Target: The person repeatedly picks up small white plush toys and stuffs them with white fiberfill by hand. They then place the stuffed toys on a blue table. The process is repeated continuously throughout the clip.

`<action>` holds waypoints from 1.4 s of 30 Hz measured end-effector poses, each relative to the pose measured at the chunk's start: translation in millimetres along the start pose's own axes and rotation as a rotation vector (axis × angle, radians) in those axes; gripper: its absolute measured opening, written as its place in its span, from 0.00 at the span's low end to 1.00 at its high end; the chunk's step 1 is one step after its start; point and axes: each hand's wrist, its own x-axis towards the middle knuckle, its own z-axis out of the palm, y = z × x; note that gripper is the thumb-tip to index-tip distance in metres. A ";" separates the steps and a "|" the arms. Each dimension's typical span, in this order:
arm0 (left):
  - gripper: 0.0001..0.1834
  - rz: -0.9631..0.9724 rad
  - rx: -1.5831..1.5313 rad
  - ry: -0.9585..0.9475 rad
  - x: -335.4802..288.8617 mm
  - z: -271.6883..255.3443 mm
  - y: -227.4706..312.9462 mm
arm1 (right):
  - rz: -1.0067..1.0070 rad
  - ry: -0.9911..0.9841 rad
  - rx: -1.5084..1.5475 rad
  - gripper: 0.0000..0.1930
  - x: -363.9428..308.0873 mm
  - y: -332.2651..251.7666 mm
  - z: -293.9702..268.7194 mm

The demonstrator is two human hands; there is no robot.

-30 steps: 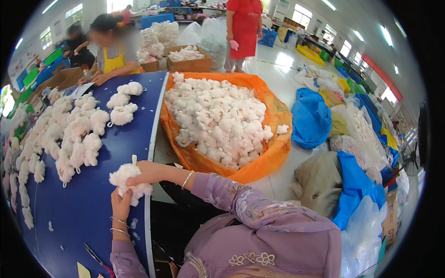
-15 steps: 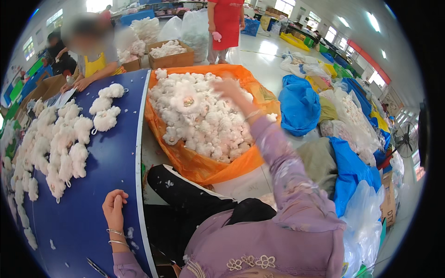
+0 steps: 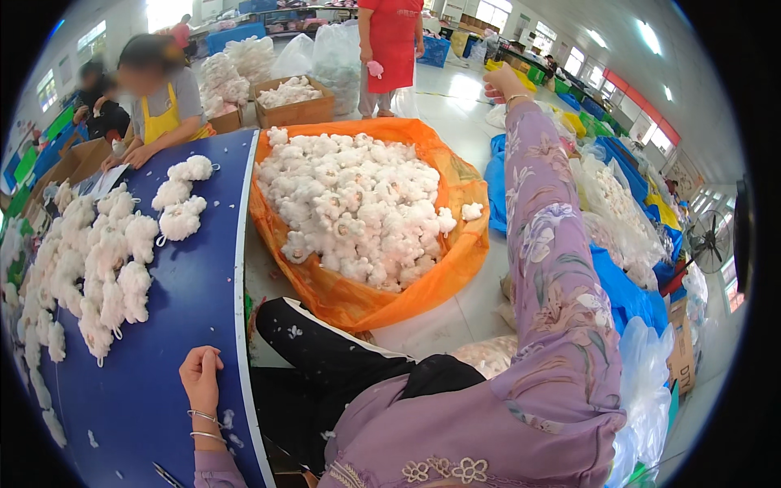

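Observation:
My left hand (image 3: pixel 201 378) rests on the blue table (image 3: pixel 191 297) near its right edge, fingers curled in and nothing visible in them. Far out to the right, my right hand (image 3: pixel 506 84) is raised at the end of a stretched arm, its fingers partly extended and apparently bare. Between the two lies a large orange bag (image 3: pixel 350 305), spread wide and heaped with fluffy white plush pieces (image 3: pixel 358 203). More white plush pieces (image 3: pixel 110 252), several with small loops, cover the left part of the table. One plush piece (image 3: pixel 472 211) sits apart on the bag's right rim.
A pen-like tool (image 3: pixel 167 474) lies at the table's near edge. Across the table a person in a yellow apron (image 3: pixel 165 122) works; another in a red apron (image 3: pixel 389 45) stands behind the bag. A carton (image 3: pixel 294 110) of white pieces and blue bags (image 3: pixel 622 293) stand around.
My right arm has swung from over the orange bag out to the right and up. A blurred white piece above the heap is no longer distinct from it. My left hand stays put.

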 end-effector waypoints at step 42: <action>0.46 0.199 0.216 0.283 3.8 8.1 23.2 | 0.161 -1.661 1.127 0.21 -540.8 -117.1 330.5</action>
